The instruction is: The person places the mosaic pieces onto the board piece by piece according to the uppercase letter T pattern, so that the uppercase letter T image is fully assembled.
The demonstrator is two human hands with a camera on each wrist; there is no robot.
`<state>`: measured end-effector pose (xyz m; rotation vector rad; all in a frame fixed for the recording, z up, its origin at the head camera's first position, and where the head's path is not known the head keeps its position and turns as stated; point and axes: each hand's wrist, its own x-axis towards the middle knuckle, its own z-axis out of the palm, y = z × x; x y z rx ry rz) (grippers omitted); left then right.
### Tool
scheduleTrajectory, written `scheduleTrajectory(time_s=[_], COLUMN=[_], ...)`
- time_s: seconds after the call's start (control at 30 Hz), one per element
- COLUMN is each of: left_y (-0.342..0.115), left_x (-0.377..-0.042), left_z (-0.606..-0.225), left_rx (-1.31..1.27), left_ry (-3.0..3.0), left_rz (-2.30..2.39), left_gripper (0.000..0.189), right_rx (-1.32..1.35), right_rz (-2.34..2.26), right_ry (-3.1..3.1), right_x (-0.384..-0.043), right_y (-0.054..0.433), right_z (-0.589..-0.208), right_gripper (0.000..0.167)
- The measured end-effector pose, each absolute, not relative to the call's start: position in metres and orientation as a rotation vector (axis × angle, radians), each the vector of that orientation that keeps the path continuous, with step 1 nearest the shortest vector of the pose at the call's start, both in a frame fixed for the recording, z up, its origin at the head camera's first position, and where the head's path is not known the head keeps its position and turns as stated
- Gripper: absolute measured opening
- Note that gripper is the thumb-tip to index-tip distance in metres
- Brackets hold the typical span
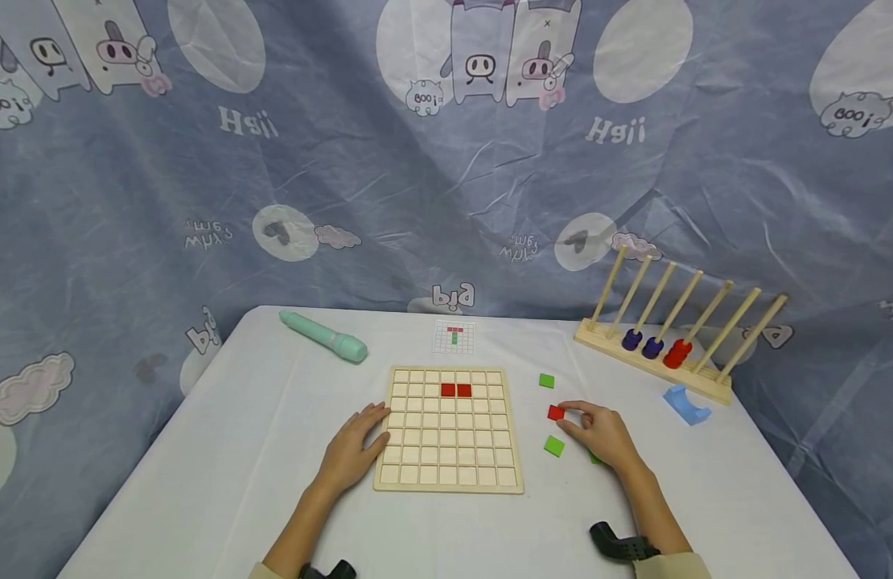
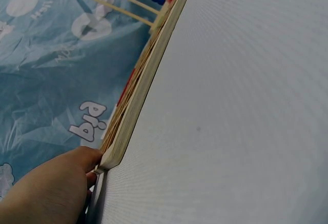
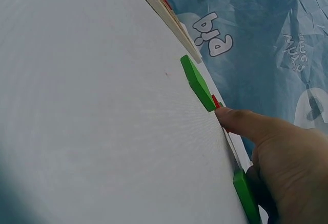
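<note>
A wooden grid board (image 1: 449, 488) lies in the middle of the table, with two red tiles (image 1: 456, 390) side by side in its second row. My left hand (image 1: 352, 454) rests at the board's left edge, fingertips and thumb touching the frame. To the right of the board, my right hand (image 1: 602, 434) pinches a red square tile (image 1: 556, 412) between thumb and fingers, low over the cloth. Around it lie a green tile (image 1: 546, 380) behind, another green tile (image 1: 554, 445) in front, and a third green tile (image 1: 594, 458) mostly hidden under the hand.
Behind the board lies a small pattern card (image 1: 454, 338) with red and green squares. A mint-green microphone-shaped object (image 1: 323, 336) is at the back left. At the right stand a wooden peg rack (image 1: 652, 362) with blue and red beads and a light-blue curved block (image 1: 686, 404).
</note>
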<state>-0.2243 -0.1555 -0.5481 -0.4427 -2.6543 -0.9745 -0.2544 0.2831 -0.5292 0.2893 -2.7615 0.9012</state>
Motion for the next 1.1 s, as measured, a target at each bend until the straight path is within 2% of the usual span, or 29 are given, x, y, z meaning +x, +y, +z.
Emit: scheduleTrajectory(time_s=[0.47, 1.1], left_y=[-0.156, -0.156], left_x=[-0.225, -0.225], left_z=[-0.549, -0.549], left_rx=[-0.440, -0.441], left_ry=[-2.677, -2.678], left_rz=[-0.977, -0.986], left_gripper=[0.042, 0.042], right_rx=[0.334, 0.575], right_rz=[1.001, 1.132], right_ry=[-2.715, -2.673], right_x=[-0.253, -0.267], right_y=[0.272, 0.196], right_z=[-0.525, -0.525], right_gripper=[0.028, 0.030])
